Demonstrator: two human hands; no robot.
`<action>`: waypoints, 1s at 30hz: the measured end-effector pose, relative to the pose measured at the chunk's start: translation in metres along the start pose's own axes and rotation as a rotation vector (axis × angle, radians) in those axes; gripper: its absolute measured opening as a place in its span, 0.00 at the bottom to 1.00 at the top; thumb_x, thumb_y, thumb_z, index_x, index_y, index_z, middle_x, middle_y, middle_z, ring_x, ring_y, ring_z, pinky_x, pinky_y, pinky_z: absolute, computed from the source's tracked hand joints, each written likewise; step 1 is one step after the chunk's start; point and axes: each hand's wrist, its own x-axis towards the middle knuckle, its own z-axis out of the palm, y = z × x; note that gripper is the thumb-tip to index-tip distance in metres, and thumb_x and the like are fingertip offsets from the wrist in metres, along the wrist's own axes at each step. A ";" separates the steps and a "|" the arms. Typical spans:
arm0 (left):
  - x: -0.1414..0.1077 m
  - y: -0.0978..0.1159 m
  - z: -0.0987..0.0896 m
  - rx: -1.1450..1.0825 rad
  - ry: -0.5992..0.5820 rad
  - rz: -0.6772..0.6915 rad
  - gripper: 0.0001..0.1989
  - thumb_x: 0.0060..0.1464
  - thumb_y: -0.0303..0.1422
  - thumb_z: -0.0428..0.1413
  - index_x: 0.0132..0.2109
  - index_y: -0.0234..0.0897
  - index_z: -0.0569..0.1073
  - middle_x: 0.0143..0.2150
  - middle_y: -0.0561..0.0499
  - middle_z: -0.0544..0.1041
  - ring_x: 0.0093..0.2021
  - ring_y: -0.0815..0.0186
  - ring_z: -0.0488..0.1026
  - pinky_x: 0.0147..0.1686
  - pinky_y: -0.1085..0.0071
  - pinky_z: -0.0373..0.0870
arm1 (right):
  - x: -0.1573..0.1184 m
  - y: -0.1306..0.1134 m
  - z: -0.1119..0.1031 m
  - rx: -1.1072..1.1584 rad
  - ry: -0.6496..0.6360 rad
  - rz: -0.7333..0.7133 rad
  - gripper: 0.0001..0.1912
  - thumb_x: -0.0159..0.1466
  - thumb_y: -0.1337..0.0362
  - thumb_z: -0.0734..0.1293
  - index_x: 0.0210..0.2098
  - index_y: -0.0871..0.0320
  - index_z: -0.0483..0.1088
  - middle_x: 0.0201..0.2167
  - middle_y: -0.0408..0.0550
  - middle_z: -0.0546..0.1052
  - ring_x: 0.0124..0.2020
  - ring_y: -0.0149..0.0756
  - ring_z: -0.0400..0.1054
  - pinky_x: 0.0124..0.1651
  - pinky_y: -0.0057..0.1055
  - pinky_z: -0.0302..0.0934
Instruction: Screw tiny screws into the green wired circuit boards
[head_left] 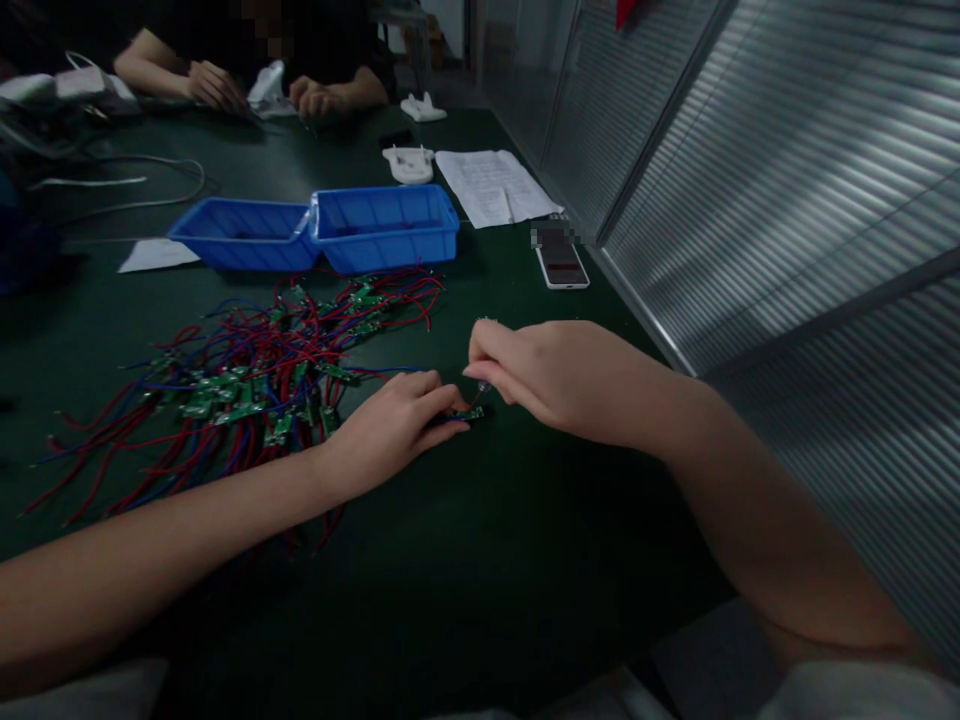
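Observation:
A small green circuit board (474, 413) is pinched in my left hand (409, 415), close to the tabletop. Thin wires run from around those fingers. My right hand (525, 365) is closed just to the right, its fingertips right above the board's end. Something small and partly clear shows beneath the right fingers, mostly hidden, and I cannot make out its kind. Left of my hands lies a tangled pile of green circuit boards (225, 390) with red and blue wires attached.
Two joined blue plastic bins (382, 235) stand behind the pile. Beyond are white plastic parts (410, 165), printed paper (495, 185) with a pen, and a phone (562, 262). A person (322, 95) works across the table. A blind-covered glass partition (787, 150) borders the right side.

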 end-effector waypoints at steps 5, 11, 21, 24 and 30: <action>-0.002 -0.001 0.003 0.026 0.028 0.010 0.14 0.60 0.41 0.48 0.47 0.37 0.68 0.40 0.46 0.70 0.42 0.61 0.68 0.42 0.63 0.66 | 0.004 -0.001 0.008 -0.196 0.132 0.174 0.32 0.64 0.41 0.48 0.25 0.59 0.67 0.21 0.49 0.71 0.23 0.35 0.64 0.26 0.29 0.39; -0.002 0.001 0.003 0.053 0.022 0.002 0.14 0.60 0.41 0.48 0.46 0.37 0.68 0.41 0.46 0.70 0.41 0.61 0.68 0.41 0.63 0.66 | 0.001 -0.005 0.004 0.045 0.068 0.066 0.15 0.66 0.60 0.53 0.46 0.60 0.61 0.30 0.46 0.74 0.26 0.31 0.65 0.25 0.27 0.42; -0.002 -0.001 0.003 0.031 0.032 0.023 0.13 0.59 0.41 0.49 0.46 0.38 0.69 0.43 0.47 0.70 0.43 0.60 0.68 0.44 0.62 0.66 | 0.004 0.003 0.007 -0.073 0.133 0.199 0.28 0.65 0.45 0.51 0.30 0.61 0.69 0.26 0.49 0.73 0.27 0.32 0.65 0.29 0.28 0.43; -0.001 0.000 0.001 0.025 0.003 0.010 0.13 0.60 0.41 0.48 0.45 0.38 0.69 0.40 0.47 0.69 0.41 0.61 0.68 0.42 0.64 0.66 | 0.003 0.009 0.007 0.078 0.083 0.136 0.18 0.65 0.53 0.54 0.41 0.61 0.66 0.28 0.46 0.73 0.25 0.30 0.63 0.28 0.27 0.44; -0.001 0.001 0.000 0.019 -0.010 0.003 0.12 0.60 0.40 0.48 0.45 0.38 0.69 0.39 0.47 0.69 0.40 0.62 0.68 0.41 0.64 0.66 | 0.001 0.009 0.000 0.225 0.034 -0.012 0.13 0.67 0.59 0.54 0.44 0.60 0.63 0.30 0.44 0.74 0.25 0.27 0.62 0.27 0.25 0.44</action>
